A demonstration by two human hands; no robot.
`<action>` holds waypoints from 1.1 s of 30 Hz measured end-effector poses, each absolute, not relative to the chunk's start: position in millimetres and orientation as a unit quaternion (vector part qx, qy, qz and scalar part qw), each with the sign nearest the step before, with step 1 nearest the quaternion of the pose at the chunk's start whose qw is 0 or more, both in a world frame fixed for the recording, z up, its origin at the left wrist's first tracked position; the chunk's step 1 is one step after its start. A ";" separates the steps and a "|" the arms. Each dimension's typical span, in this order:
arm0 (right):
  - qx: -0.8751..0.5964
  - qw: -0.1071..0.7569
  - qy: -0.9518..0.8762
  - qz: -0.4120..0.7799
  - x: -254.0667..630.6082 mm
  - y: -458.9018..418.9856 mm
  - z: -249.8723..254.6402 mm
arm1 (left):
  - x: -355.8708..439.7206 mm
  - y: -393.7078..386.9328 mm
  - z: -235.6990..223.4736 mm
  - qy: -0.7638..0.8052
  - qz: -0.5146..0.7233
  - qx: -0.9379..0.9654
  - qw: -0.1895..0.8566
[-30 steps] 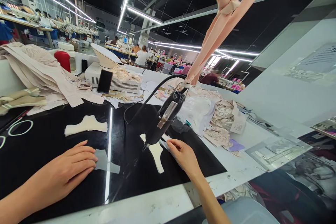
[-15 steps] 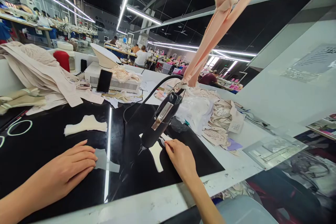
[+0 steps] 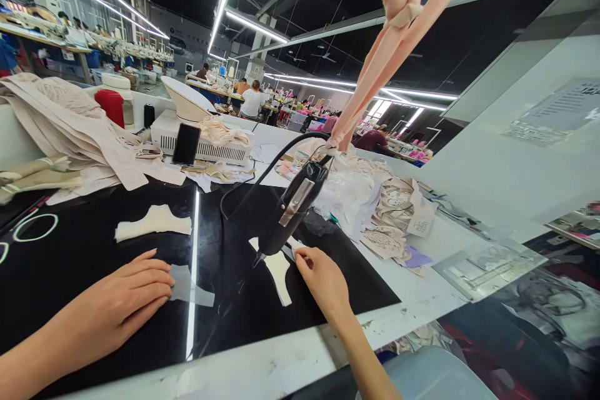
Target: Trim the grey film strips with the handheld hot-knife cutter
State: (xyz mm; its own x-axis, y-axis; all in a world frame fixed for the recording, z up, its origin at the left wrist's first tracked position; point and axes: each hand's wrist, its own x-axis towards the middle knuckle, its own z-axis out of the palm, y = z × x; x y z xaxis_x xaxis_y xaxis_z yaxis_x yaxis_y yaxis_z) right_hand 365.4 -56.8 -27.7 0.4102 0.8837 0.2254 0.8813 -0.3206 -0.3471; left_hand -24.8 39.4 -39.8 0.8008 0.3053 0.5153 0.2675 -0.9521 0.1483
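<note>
My left hand [image 3: 119, 303] lies flat on the black work surface [image 3: 225, 337], its fingertips at the edge of a thin, see-through grey fabric piece [image 3: 201, 296]. My right hand [image 3: 324, 281] is closed, thumb and forefinger pinching the end of a thin whitish piece [image 3: 294, 242], partly hidden by the hand and the tool. Close by on the left is a cream fabric cut-out [image 3: 280, 274] with a curved edge. A black cylindrical tool [image 3: 293, 206] with a pointed tip hangs over that cut-out, tied to pink cloth straps [image 3: 370, 84]; neither hand touches it.
Another cream cut-out [image 3: 154, 223] lies beyond my left hand. Scissors [image 3: 32, 228] are at the far left. Behind stand a white vented box [image 3: 220, 153], a phone [image 3: 186, 144] and a fabric heap [image 3: 94, 131]. Plastic bags and beige pieces [image 3: 398, 212] lie at right. A black cable [image 3: 262, 175] arcs behind.
The hanging tool has shifted slightly right and up, its tip now over the cream cut-out's upper part. Both hands stay almost in place.
</note>
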 end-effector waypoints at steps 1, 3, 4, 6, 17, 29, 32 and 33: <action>-0.814 0.235 -0.531 0.017 366.8 -57.5 -27.1 | -25.1 39.2 -40.5 0.153 0.272 0.950 0.035; -0.814 0.287 -0.503 0.045 371.5 -59.2 -25.2 | -25.4 39.2 -41.4 0.160 0.271 0.949 0.033; -0.813 0.316 -0.485 0.058 374.6 -60.2 -24.0 | -25.6 39.3 -41.4 0.159 0.273 0.948 0.030; -0.809 0.378 -0.442 0.081 382.1 -62.3 -21.4 | -25.9 39.7 -41.1 0.147 0.276 0.950 0.019; -0.677 0.675 -0.264 0.128 374.1 -73.1 2.0 | -25.0 41.6 -41.3 0.147 0.281 0.948 0.011; -0.617 0.520 -0.475 0.351 207.7 -78.3 7.9 | -14.6 27.2 -26.3 0.198 0.298 0.921 0.156; -0.599 0.489 -0.500 0.388 188.8 -62.6 4.6 | -10.6 19.8 -18.7 0.194 0.315 0.892 0.260; -0.594 0.480 -0.510 0.397 184.9 -57.9 4.3 | -9.2 17.5 -17.4 0.198 0.328 0.871 0.308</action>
